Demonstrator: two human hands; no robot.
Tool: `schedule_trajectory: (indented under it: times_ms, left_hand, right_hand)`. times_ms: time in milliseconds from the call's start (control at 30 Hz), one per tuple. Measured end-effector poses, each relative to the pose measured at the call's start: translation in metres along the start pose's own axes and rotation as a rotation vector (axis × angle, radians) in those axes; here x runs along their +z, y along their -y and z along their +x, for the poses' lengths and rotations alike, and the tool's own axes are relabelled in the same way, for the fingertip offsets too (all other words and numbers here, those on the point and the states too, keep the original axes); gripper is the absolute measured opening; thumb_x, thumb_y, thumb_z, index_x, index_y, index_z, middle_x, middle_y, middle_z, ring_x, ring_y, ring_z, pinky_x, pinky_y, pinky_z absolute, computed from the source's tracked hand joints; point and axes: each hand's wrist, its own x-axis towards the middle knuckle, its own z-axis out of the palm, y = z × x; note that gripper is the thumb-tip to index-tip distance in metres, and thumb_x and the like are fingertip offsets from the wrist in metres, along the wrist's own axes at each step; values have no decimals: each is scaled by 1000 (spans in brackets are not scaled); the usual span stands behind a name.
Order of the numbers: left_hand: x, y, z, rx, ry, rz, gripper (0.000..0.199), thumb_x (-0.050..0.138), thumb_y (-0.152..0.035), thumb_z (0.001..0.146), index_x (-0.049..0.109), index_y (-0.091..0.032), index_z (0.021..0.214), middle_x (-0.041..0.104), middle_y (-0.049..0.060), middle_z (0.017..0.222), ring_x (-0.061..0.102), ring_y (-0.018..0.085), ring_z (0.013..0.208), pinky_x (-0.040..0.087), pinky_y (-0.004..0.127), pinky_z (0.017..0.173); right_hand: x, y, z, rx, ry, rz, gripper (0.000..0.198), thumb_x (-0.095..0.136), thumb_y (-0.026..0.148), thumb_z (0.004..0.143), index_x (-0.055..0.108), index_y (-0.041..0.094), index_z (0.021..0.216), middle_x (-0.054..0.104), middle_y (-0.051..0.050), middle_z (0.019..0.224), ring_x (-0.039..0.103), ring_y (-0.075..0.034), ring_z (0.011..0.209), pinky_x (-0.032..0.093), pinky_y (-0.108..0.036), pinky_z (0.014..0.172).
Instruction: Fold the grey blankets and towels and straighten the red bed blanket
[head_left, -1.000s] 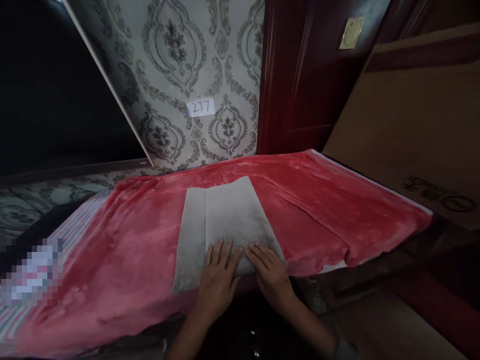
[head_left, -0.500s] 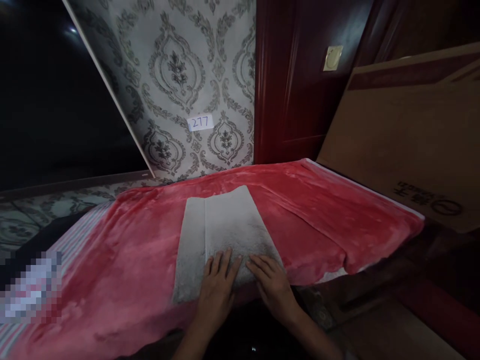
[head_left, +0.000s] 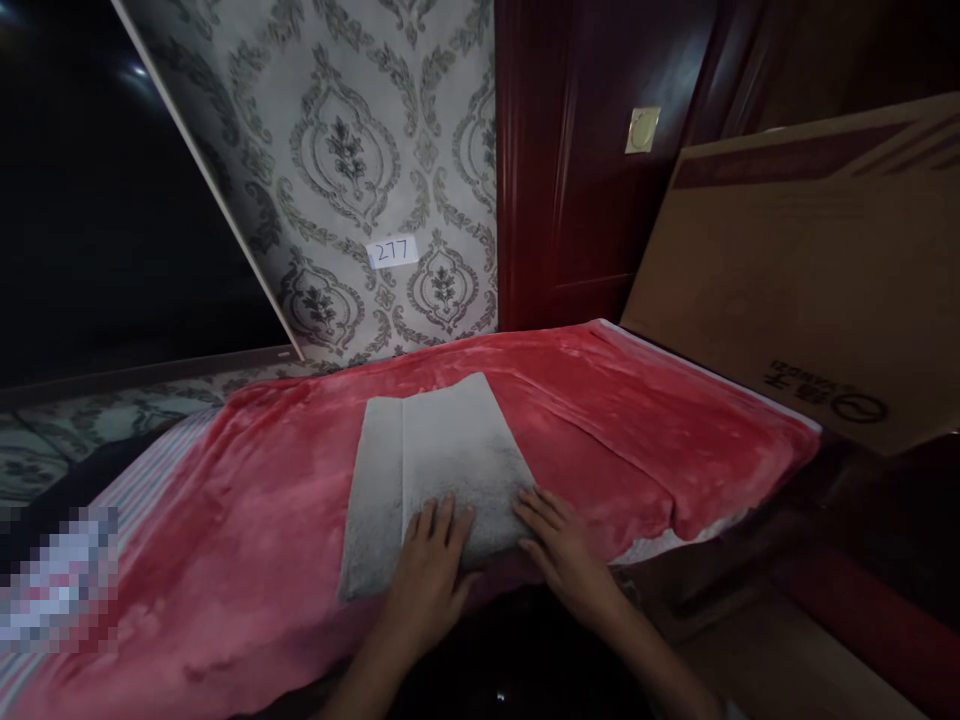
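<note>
A grey fuzzy cloth (head_left: pixel 450 440), with a fold line running down its left part, lies flat on a red plush blanket (head_left: pixel 285 470). My left hand (head_left: pixel 431 565) rests on the cloth's near middle, fingers stretched out and pointing away from me. At the cloth's right edge lies my right hand (head_left: pixel 562 550), its fingers extended over the border and its thumb apart. Neither hand grips anything that I can see. Parts of the cloth's near edge are hidden by my hands.
A large cardboard box (head_left: pixel 787 270) leans at the right. Behind the blanket stand a patterned wall with a paper label (head_left: pixel 392 251) reading 277 and a dark red door panel (head_left: pixel 570 200). A large black screen (head_left: pixel 112 220) fills the upper left. Striped fabric (head_left: pixel 161 470) shows at the left.
My right hand has slid right, from the cloth's near middle to its right edge, widening the gap between my hands. The left hand stays on the cloth. The view has shifted slightly.
</note>
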Motion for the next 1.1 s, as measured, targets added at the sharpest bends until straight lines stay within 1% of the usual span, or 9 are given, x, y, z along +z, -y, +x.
schedule_trajectory:
  times_ms: [100, 200, 300, 433, 600, 700, 800, 900, 1100]
  left_hand:
    - [-23, 9, 18, 44, 29, -80, 48, 54, -35, 94, 55, -25, 141, 58, 11, 145, 55, 31, 131, 46, 50, 109]
    - [-37, 17, 43, 87, 32, -91, 49, 49, -35, 97, 52, -19, 144, 54, 13, 149, 48, 29, 139, 39, 49, 116]
    - [-30, 20, 63, 61, 82, -47, 65, 58, -43, 93, 44, -17, 150, 37, 18, 159, 30, 36, 150, 30, 60, 119]
    - [-4, 18, 66, -23, 109, -26, 72, 57, -54, 90, 39, -25, 153, 30, 18, 162, 23, 44, 150, 26, 72, 114]
    - [13, 21, 58, -22, 59, -37, 69, 58, -54, 90, 40, -32, 153, 29, 14, 164, 23, 43, 151, 25, 71, 115]
    - [12, 23, 57, -25, 67, -59, 71, 59, -55, 89, 38, -35, 153, 27, 12, 165, 23, 42, 151, 25, 70, 116]
    - [9, 22, 57, -44, 123, -92, 73, 60, -55, 88, 35, -36, 154, 23, 11, 166, 20, 42, 152, 21, 71, 117]
    - [6, 20, 57, -70, 168, -132, 74, 59, -57, 89, 32, -37, 155, 19, 9, 167, 14, 41, 153, 18, 71, 118]
    - [2, 19, 55, -82, 185, -189, 76, 60, -57, 88, 33, -36, 155, 17, 10, 168, 10, 41, 154, 15, 72, 119]
  right_hand:
    - [-2, -6, 22, -34, -26, -13, 40, 49, 25, 99, 60, 24, 137, 61, -11, 139, 52, -28, 134, 47, -56, 108]
    - [3, -11, 58, -92, 15, -43, 44, 45, 25, 100, 56, 21, 143, 55, -12, 145, 50, -27, 136, 47, -53, 110]
    - [19, -17, 100, -176, 116, -42, 47, 43, 24, 101, 52, 19, 146, 51, -12, 150, 46, -23, 139, 44, -46, 113]
    - [51, -36, 147, -249, 281, -41, 50, 48, 26, 100, 48, 23, 149, 47, -10, 153, 43, -22, 142, 42, -45, 115]
    - [79, -70, 190, -141, 331, -113, 54, 60, 42, 97, 51, 26, 147, 44, -11, 155, 39, -28, 144, 36, -50, 117]
    - [85, -85, 213, -27, 387, -148, 57, 52, 50, 100, 46, 25, 151, 41, -13, 156, 35, -30, 146, 33, -52, 117]
    - [87, -97, 235, 73, 496, -157, 61, 41, 55, 103, 39, 24, 156, 32, -11, 161, 25, -29, 150, 26, -51, 120]
    - [90, -107, 249, 175, 599, -143, 63, 32, 56, 103, 30, 26, 159, 21, -8, 166, 16, -27, 153, 18, -49, 123]
    - [95, -115, 257, 238, 641, -152, 63, 24, 49, 105, 25, 22, 161, 17, -10, 167, 15, -27, 153, 15, -50, 123]
